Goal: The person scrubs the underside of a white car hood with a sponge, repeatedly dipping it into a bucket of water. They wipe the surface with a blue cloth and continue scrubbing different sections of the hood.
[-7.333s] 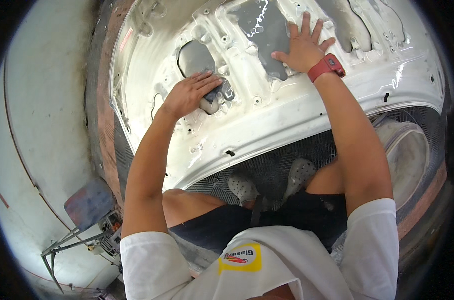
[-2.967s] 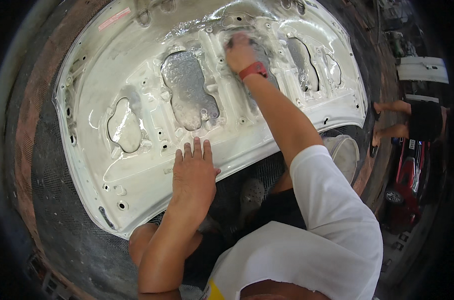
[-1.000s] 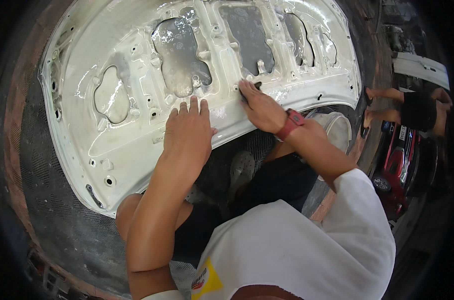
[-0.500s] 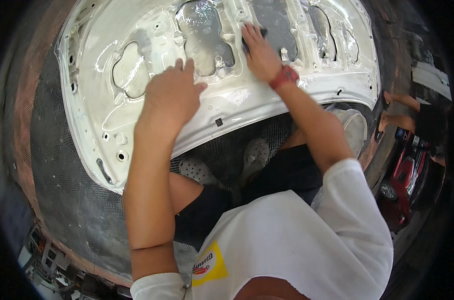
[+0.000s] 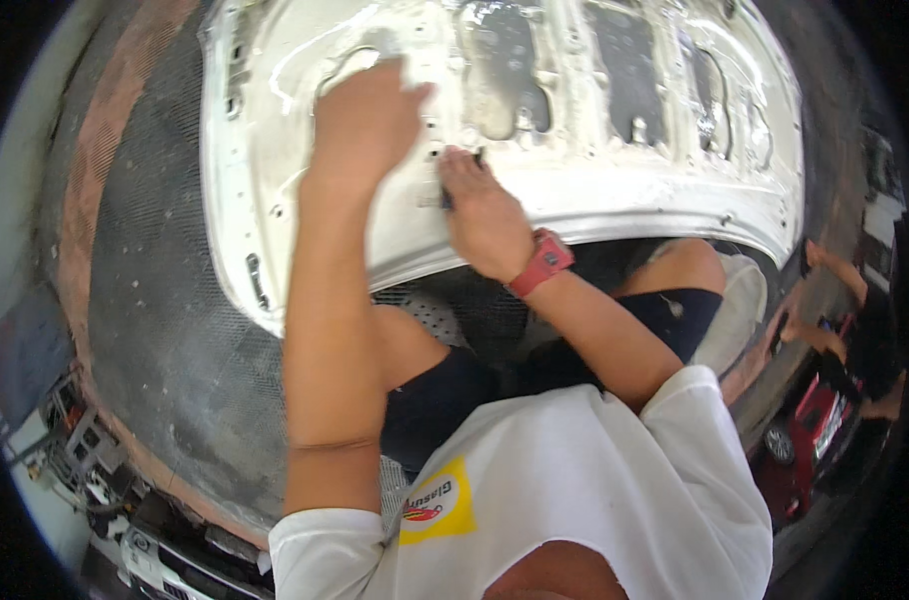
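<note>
A white car hood [image 5: 615, 205] lies with its ribbed inner side up, its surface wet and shiny, with several cutouts showing grey beneath. My right hand [image 5: 485, 215], with a red watch [image 5: 545, 262] at the wrist, presses fingers flat on a dark pad [image 5: 448, 195]. Only slim edges of this pad show beside the fingers, against the hood near its front edge. Above the hood's left part is my left hand [image 5: 368, 125], smeared by motion, its thumb sticking out to the right. I cannot make out its other fingers or whether it touches the surface.
Dark textured flooring [image 5: 165, 230] with a reddish strip [image 5: 115, 120] runs along the left. By my right knee stands a pale bucket [image 5: 740, 300]. Another person's arm [image 5: 840, 275] and a red toy-like car [image 5: 805, 430] are at the right. Clutter [image 5: 95, 450] lines the lower left.
My right hand has moved with the dark pad leftward and nearer, from between the cutouts to near the front edge. My left hand has shifted farther out across the hood. The whole view has shifted.
</note>
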{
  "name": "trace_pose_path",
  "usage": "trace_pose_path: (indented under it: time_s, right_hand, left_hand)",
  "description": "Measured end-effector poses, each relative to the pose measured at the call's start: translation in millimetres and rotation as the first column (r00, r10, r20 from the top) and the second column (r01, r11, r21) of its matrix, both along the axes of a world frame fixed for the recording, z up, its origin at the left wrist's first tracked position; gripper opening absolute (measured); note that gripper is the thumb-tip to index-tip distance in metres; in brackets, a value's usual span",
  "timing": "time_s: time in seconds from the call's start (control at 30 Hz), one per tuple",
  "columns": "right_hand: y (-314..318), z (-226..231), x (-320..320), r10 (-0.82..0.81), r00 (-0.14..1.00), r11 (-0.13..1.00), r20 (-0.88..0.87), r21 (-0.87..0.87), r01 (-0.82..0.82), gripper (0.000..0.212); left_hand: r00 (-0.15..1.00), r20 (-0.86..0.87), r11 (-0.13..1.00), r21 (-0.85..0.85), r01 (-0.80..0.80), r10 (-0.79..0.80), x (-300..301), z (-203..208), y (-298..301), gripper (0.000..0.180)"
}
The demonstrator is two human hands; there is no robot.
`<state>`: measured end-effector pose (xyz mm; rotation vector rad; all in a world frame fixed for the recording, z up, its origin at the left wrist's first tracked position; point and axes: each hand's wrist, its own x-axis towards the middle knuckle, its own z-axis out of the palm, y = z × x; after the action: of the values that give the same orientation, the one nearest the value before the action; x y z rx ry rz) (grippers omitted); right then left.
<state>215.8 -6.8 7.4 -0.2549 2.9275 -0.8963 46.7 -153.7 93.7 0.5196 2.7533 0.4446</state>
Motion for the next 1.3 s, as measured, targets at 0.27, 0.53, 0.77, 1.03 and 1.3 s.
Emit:
trace_pose_path:
  time_s: [0.27,0.53,0.77,1.03,1.3]
  right_hand:
    - [18.3,3.6,25.7,-0.165,0.985,0.984,0.045,0.077,0.162,0.071]
    - [44.8,42.9,-84.6,-0.345,0.875,0.351,0.339,-0.818,0.455,0.032]
    - [112.3,103.2,-44.6,-0.480,0.720,0.197,0.501,-0.739,0.645,0.039]
    - [224.9,210.3,59.8,-0.738,0.535,0.256,0.410,-0.564,0.785,0.031]
    - [296.6,99.2,242.9,-0.265,0.758,0.584,0.596,0.725,-0.366,0.049]
  left_hand:
    - [0.970,0.026,0.970,0.022,0.241,-0.242,39.8,6.4,25.7,0.044]
    - [0.983,-0.153,0.861,0.509,-0.011,0.103,13.0,3.7,48.4,0.048]
    - [0.866,0.499,0.746,0.571,-0.342,0.014,35.1,23.4,112.1,0.027]
    - [0.758,0.594,0.506,0.582,-0.637,0.270,126.9,2.2,142.6,0.029]
    - [0.831,0.460,0.816,0.317,-0.483,0.313,235.5,30.7,48.6,0.024]
